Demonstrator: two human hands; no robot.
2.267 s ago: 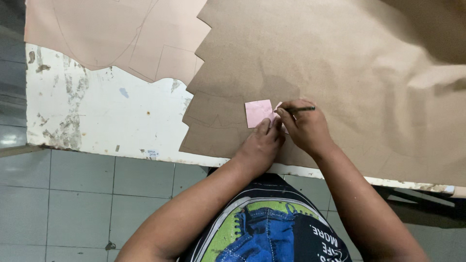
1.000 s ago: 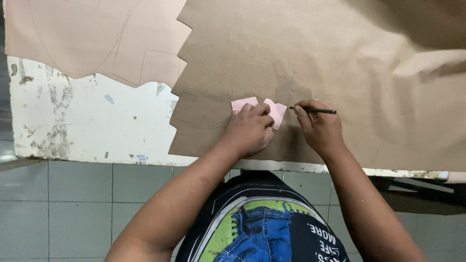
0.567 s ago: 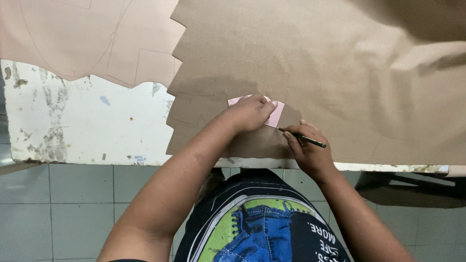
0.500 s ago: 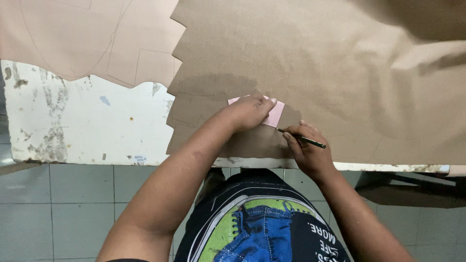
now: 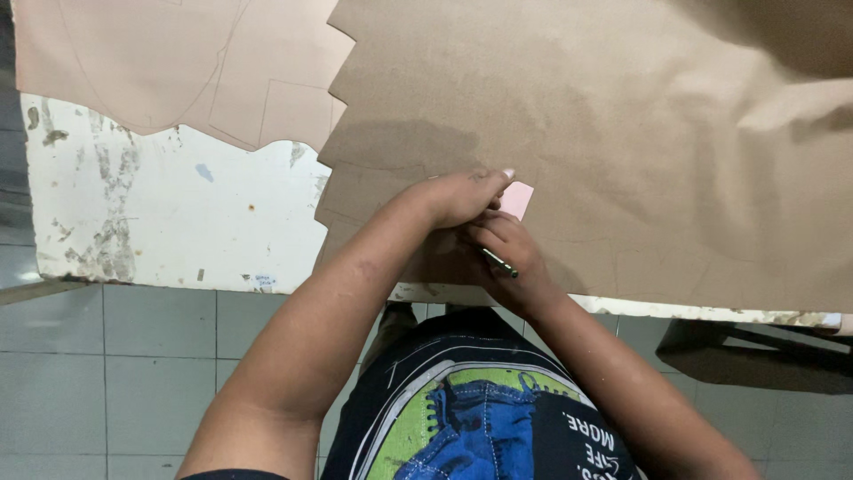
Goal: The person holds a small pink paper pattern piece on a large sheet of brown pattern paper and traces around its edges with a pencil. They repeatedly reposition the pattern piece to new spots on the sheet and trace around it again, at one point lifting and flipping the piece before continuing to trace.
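Now right hand (image 5: 502, 244) with pen (image 5: 499, 263) tucked under left hand (image 5: 462, 196), pink template (image 5: 517, 199) mostly covered.

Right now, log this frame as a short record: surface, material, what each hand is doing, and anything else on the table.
surface: worn white table
material: large brown sheet with a zigzag left edge
left hand: pressed flat on a small pink template
right hand: grips a dark pen just below the template
other: lighter tan sheet with drawn outlines, upper left
floor: grey tiles

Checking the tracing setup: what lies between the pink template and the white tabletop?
In the head view, the large brown sheet lies under the pink template, covering the white tabletop there.
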